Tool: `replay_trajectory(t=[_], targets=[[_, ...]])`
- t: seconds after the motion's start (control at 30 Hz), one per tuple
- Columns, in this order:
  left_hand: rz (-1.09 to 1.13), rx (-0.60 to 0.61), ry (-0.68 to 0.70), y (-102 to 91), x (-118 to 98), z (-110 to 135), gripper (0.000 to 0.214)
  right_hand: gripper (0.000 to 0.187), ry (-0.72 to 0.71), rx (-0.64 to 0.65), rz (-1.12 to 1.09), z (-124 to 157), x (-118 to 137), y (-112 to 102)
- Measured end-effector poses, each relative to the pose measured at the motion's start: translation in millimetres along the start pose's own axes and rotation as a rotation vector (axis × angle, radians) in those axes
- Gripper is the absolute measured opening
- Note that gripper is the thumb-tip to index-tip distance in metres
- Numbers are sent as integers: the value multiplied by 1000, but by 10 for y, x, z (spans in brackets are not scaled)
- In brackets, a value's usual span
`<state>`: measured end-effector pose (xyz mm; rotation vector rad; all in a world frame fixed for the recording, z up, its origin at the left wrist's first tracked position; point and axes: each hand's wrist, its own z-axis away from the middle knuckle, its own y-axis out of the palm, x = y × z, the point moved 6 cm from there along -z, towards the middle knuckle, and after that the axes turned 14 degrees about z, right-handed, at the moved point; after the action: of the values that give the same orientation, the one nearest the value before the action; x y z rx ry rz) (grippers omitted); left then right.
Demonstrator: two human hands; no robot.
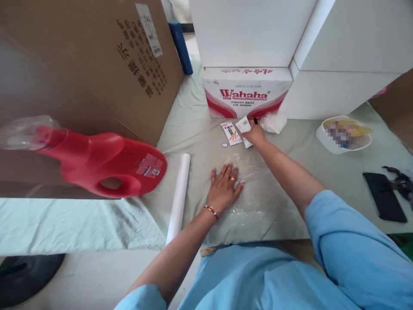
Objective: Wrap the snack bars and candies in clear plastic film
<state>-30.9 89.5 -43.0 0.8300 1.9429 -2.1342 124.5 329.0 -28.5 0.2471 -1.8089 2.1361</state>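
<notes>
My left hand (224, 189) lies flat with its fingers spread, pressing on the edge of a transparent plastic sheet (258, 202) on the cloth. Farther forward, my right hand (256, 134) has its fingers closed on a small white packet (244, 125) with a barcode. Just left of it lies a printed snack packet (231, 133), face up. A small white piece (225, 145) with a dark outline rests below that packet. Crumpled translucent plastic (274, 122) sits right beside my right hand, whose fingertips are partly hidden.
A Wahaha water carton (248, 92) stands at the back among white boxes (245, 30). On the left are a red detergent bottle (112, 163), a white roll (179, 196) and a large cardboard box (97, 64). A white tub (337, 146) and black phone (385, 196) are at right.
</notes>
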Motion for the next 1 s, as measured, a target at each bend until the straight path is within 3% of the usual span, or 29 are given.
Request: replay_trajectory(t=[0.13,0.37,0.43,0.63,0.73,0.83,1.0], targets=[[-6,2,-1,1,-7,-1,66,45,34,-20,-52,-30,-51,-48],[-23,-13,-13,-11,-8,2,63,66,-12,-21,100,16,500,119],[-18,-11,-14,-10,-9,4,63,64,-27,-23,159,40,572,138],[4,-16,-9,-8,-1,5,63,65,10,18,122,25,452,74],[5,-19,-4,-5,2,5,63,53,14,52,101,49,388,60],[1,-17,-3,-5,0,3,63,46,45,2,57,100,368,48],[-26,-6,-10,-11,-3,0,61,74,19,8,65,162,530,127]])
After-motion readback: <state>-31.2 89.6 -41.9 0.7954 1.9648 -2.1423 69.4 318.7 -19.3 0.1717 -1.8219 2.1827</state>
